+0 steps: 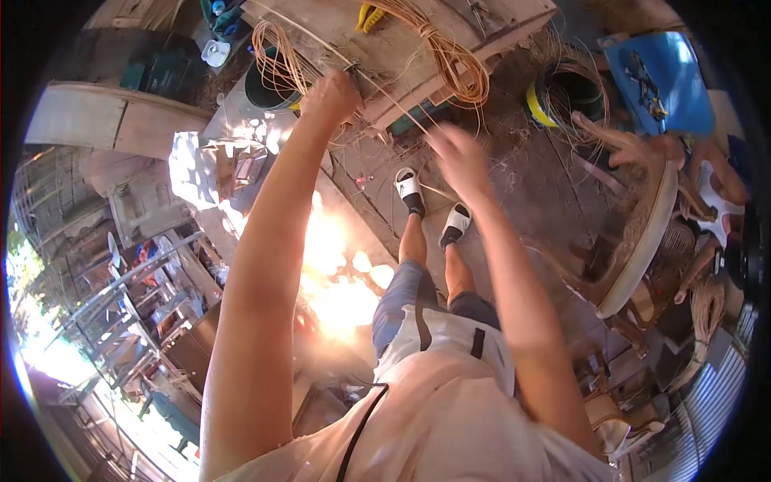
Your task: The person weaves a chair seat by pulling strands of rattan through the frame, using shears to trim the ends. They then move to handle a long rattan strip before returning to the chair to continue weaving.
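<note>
A long, thin pale strip of cane (393, 100) runs slantwise over the edge of the wooden workbench (514, 24). My right hand (459, 161), blurred by motion, is closed on the strip's near end, out in front of the bench. My left hand (331, 98) is a fist at the bench edge, close beside the strip. A small dark piece (353, 67) shows by its fingers; what the fist grips is hidden. On the bench lie a tied coil of cane strips (454, 60) and yellow-handled pliers (369, 18).
Loose cane loops (277, 52) hang over a dark bucket (269, 84) left of the bench. To the right stand another bucket with a yellow band (540, 108), a blue plastic chair (671, 76) and a curved wooden chair frame (642, 233). Bright sunlight falls on the floor at left.
</note>
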Demonstrator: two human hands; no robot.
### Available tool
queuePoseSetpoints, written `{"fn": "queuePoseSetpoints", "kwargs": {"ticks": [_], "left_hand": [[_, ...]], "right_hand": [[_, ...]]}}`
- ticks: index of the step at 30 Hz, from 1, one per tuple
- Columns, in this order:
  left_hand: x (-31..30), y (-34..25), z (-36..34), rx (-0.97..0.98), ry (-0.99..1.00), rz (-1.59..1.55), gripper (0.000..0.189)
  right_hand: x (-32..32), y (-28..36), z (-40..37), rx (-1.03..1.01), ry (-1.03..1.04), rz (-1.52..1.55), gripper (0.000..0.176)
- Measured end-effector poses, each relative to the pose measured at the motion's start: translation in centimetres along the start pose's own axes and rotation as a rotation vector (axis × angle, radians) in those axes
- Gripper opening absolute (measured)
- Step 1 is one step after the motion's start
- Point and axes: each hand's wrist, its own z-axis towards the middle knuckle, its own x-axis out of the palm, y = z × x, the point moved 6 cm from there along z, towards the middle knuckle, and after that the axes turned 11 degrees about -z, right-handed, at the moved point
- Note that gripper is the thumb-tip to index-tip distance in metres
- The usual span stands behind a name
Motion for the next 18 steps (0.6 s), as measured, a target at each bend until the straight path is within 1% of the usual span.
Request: {"fn": "queuePoseSetpoints", "kwargs": {"ticks": [1, 2, 3, 4, 5, 6, 7, 9, 11, 13, 14, 15, 16, 17, 18], "left_hand": [[-0.4, -0.3, -0.2, -0.070, -0.034, -0.037, 0.031], [-0.3, 0.2, 0.1, -0.071, -0.037, -0.039, 0.031], [0.3, 0.8, 0.7, -0.025, -0.013, -0.022, 0.033], [0.8, 0.9, 1.1, 0.023, 0.015, -0.001, 0.034], [0.5, 0.6, 0.6, 0.028, 0.021, 0.004, 0.034], [0.2, 0.0, -0.1, -0.007, 0.044, 0.009, 0.035], [-0.2, -0.4, 0.1, -0.040, 0.053, 0.011, 0.035], [0.2, 0.3, 0.8, -0.044, 0.014, -0.003, 0.036], [1.0, 0.6, 1.3, -0.047, -0.002, -0.010, 0.037], [1.2, 0.7, 1.5, 0.016, 0.018, 0.079, 0.038], [1.1, 0.8, 1.6, 0.015, 0.022, 0.091, 0.038], [1.1, 0.7, 1.5, 0.021, 0.023, 0.075, 0.038], [1.5, 1.1, 1.7, 0.027, 0.024, 0.057, 0.038], [1.8, 1.5, 2.0, 0.028, 0.029, 0.062, 0.038], [2.9, 2.6, 3.2, 0.112, 0.041, 0.137, 0.038]], "right_hand": [[-1.8, -4.7, -5.5, 0.104, -0.119, 0.218, 0.020], [-3.5, -9.1, -10.2, 0.163, -0.102, 0.146, 0.019], [-5.9, -8.9, -14.0, 0.197, 0.020, 0.073, 0.022], [-6.9, -8.5, -14.4, 0.200, 0.016, 0.076, 0.022], [-6.5, -8.7, -15.1, 0.283, 0.160, 0.142, 0.025], [-6.5, -8.5, -15.9, 0.366, 0.297, 0.206, 0.029], [-6.1, -5.6, -14.7, 0.470, 0.280, 0.483, 0.036], [-3.3, -5.4, -10.2, 0.379, 0.502, 0.670, 0.047], [0.0, -1.9, -3.8, 0.282, 0.574, 0.508, 0.052], [3.4, 2.3, 1.7, 0.059, 0.609, 0.298, 0.043], [4.1, 4.5, 3.5, 0.058, 0.467, 0.382, 0.033], [4.4, 5.8, 4.6, 0.062, 0.324, 0.464, 0.032], [5.5, 6.1, 5.5, 0.067, 0.324, 0.473, 0.032], [4.6, 6.4, 6.5, -0.031, 0.060, 0.279, 0.029], [3.4, 6.5, 6.6, -0.127, -0.203, 0.077, 0.026]]}}
